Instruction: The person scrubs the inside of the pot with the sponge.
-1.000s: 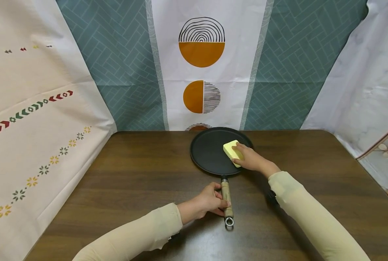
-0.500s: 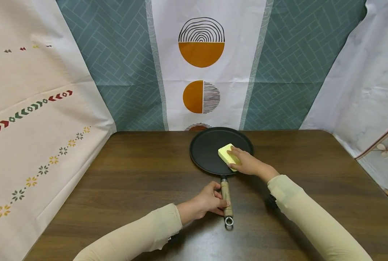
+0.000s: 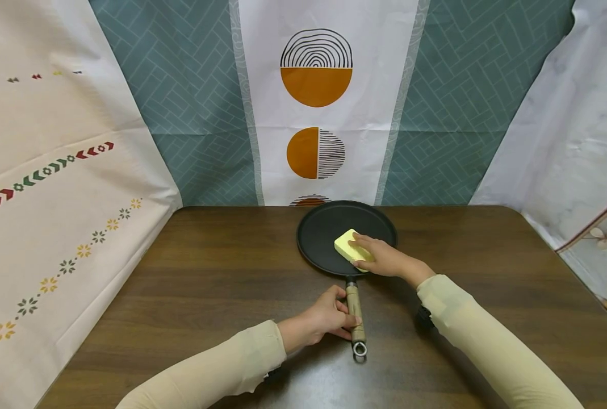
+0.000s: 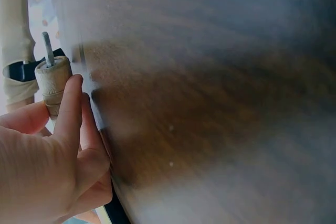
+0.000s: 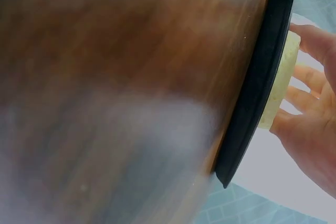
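1. Black pan (image 3: 321, 233): lies flat on the brown wooden table (image 3: 206, 255), near its far edge.
2. Left hand (image 3: 325, 315): grips the pan's wooden handle (image 3: 352, 301), above its metal end ring (image 3: 359, 349).
3. Right hand (image 3: 385, 258): holds a yellow sponge (image 3: 348, 249) against the pan.
4. Patterned cloths (image 3: 73, 187): hang behind and on both sides.

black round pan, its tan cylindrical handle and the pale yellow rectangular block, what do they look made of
Black round pan: probably coated metal, from its thin rim and dull, even surface. Tan cylindrical handle: apparently smooth wood, by its colour and grain-like marks; its shiny grey ring looks metal. Pale yellow rectangular block: likely matte foam sponge, given its faintly speckled side.
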Tool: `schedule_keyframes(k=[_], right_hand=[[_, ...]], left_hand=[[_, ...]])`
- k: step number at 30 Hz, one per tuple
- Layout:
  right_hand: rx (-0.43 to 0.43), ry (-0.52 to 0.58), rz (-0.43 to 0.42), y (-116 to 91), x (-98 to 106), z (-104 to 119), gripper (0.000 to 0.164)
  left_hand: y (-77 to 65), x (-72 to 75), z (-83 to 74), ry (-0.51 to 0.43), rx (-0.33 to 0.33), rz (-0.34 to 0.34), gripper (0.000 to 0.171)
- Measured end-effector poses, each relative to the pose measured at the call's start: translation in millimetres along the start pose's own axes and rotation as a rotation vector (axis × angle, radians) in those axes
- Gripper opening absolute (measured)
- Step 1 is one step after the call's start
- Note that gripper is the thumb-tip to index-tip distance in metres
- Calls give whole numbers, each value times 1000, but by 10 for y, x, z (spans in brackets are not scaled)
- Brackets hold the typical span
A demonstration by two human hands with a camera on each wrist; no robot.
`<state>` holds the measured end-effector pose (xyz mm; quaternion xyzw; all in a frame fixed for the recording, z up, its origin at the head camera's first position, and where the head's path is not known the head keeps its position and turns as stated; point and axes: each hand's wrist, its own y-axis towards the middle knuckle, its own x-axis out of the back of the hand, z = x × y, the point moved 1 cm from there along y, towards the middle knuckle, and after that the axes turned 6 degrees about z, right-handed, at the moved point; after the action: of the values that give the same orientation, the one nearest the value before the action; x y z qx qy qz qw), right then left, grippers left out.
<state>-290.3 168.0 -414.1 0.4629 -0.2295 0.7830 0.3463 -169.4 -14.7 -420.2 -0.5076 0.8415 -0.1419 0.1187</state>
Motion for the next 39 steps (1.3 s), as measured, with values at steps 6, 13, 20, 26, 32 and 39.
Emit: schedule_keyframes(k=[6,13,20,26,32,39], right_hand=[[82,22,23,40,-4,43,53],[158,38,41,108,2,83,51],[209,84,96,196,-34,107,51],[249,89,104,287,-68,147,50],[255,68,115,378,-75,220,50],[238,46,125,480,-105,250,52]], left_hand=[[3,-8,0,-2,-3,2,54],[6,-20,-11,3,-4,-1,52],[8,-22,-8,9,4,-1,52],[21,-23,0,0,-3,8,53],[11,-20,-11,0,-1,3,54],[-7,-11,-11,-11,-2,5,54]])
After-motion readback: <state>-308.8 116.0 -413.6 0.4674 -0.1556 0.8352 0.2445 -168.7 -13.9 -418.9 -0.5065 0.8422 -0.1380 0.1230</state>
